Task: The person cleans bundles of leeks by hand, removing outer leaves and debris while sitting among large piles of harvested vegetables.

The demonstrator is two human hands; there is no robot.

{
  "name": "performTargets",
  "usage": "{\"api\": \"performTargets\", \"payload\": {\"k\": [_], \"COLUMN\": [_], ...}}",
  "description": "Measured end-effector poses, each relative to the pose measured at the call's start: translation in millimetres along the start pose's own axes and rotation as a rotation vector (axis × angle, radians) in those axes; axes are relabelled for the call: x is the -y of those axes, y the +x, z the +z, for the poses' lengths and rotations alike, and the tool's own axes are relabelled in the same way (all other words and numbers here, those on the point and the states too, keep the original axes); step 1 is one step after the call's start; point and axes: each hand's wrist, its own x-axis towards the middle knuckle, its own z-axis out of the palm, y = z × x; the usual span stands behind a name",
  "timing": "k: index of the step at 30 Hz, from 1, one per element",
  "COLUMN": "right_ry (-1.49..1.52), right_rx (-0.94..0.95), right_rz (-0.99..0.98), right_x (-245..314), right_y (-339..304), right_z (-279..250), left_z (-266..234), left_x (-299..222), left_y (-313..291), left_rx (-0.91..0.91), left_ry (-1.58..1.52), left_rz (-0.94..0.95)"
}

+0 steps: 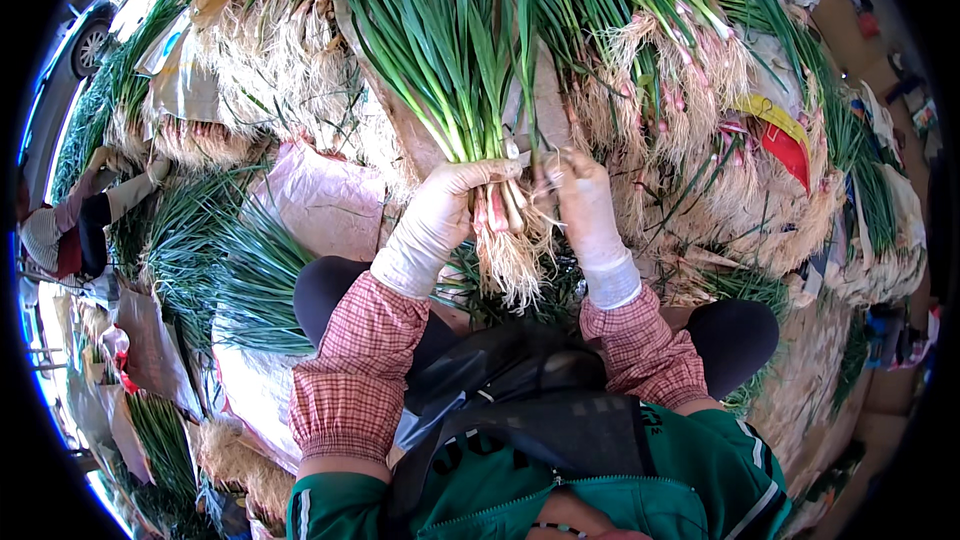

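My left hand [447,198], in a whitish glove, is closed round a bunch of spring onions [450,90]. Their green leaves fan out away from me, and pale and reddish stem ends with stringy roots [512,255] hang below the fist. Just right of it, my gloved right hand [588,202] is closed, fingertips pinched at the root end of a single spring onion [528,60] whose leaf runs upward beside the bunch. That stem end is slightly blurred, and the fingers partly cover it.
Heaps of spring onions with long roots [690,70] lie ahead and to the right, another rooty pile [285,60] at far left. Loose greens [260,280] rest beside my left knee near pinkish sheeting [325,190]. A red and yellow bag [785,145] lies right. Another person [75,230] works at left.
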Motion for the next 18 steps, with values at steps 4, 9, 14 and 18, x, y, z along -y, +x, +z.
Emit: {"api": "performTargets", "payload": {"k": [4,9,14,18], "right_ry": [0.266,-0.204,-0.631,-0.52], "right_rx": [0.053,-0.054,-0.062,-0.036], "right_rz": [0.025,-0.168,-0.598,-0.6], "right_x": [-19.1,6.6,7.3,10.0], "right_y": [-3.0,-10.4,-6.3,-3.6], "right_z": [-5.4,9.4,4.4,6.5], "left_z": [17.9,-6.1,3.6,-7.9], "left_x": [-3.7,7.9,2.2,6.9], "left_y": [-3.3,6.0,-1.7,1.8], "left_rx": [0.02,-0.008,-0.015,0.04], "left_ry": [-0.034,0.005,-0.031,-0.018], "left_rz": [0.062,-0.048,-0.059,-0.083]}}
